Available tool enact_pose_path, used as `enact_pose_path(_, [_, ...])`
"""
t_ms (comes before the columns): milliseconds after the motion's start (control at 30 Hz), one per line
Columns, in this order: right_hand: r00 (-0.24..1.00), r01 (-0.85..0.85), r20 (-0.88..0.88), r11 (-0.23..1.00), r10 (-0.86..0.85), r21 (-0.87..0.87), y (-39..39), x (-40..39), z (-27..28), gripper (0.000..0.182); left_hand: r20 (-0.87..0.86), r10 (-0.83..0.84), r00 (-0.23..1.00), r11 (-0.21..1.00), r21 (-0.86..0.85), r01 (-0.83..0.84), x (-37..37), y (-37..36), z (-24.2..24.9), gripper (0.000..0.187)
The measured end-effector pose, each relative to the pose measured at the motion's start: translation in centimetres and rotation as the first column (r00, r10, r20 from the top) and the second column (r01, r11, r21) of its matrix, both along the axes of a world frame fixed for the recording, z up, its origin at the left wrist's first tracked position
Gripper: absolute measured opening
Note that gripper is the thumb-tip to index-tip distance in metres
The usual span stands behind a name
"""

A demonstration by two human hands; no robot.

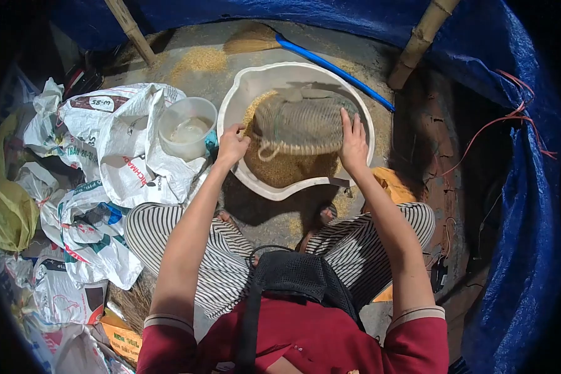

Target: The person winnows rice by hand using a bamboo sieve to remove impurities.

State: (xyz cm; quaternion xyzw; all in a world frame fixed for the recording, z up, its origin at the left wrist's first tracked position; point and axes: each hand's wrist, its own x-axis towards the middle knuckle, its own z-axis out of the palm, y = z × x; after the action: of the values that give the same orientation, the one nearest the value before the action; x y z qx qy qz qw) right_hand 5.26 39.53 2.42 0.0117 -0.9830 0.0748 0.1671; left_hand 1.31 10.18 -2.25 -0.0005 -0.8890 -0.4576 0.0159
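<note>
A large white basin (227,103) holds a heap of yellow-brown grain (287,169). Tilted over the grain is a woven basket (302,124), its pale rim toward me and slightly blurred. My right hand (354,140) grips the basket's right side, fingers pointing up along it. At the basin's left edge, my left hand (234,143) has its fingers bent together near the basket's left end; what they hold, if anything, is too small to make out.
Left of the basin, a clear plastic tub (187,128) rests by white sacks (124,134). A blue-handled broom (336,71) lies behind. Bamboo poles (421,43) and blue tarp (517,249) border the area. Scattered grain (202,60) covers part of the floor.
</note>
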Motion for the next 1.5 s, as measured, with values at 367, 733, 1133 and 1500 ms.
enact_pose_path(367, [0.974, 0.086, 0.215, 0.993, -0.066, -0.086, 1.7, -1.4, 2.0, 0.083, 0.092, -0.019, 0.996, 0.995, -0.097, 0.027, 0.0, -0.5, -0.8, 0.041])
enact_pose_path(733, [0.890, 0.291, 0.445, 0.875, -0.100, -0.387, 4.4, -1.8, -1.2, 0.071, 0.190, -0.044, 0.981, 0.983, -0.164, 0.076, -0.8, -0.3, -2.3, 0.045])
enact_pose_path(1133, [0.825, 0.446, 0.552, 0.740, -0.122, -0.503, 2.1, -0.6, -3.6, 0.062, 0.188, -0.008, 0.982, 0.984, -0.174, 0.042, -0.9, -0.3, -2.9, 0.049])
enact_pose_path(1500, [0.653, 0.748, 0.743, 0.026, 0.148, -0.663, -1.8, 0.9, -3.0, 0.030, 0.149, 0.062, 0.987, 0.986, -0.164, -0.037, -0.7, -0.7, -3.1, 0.045])
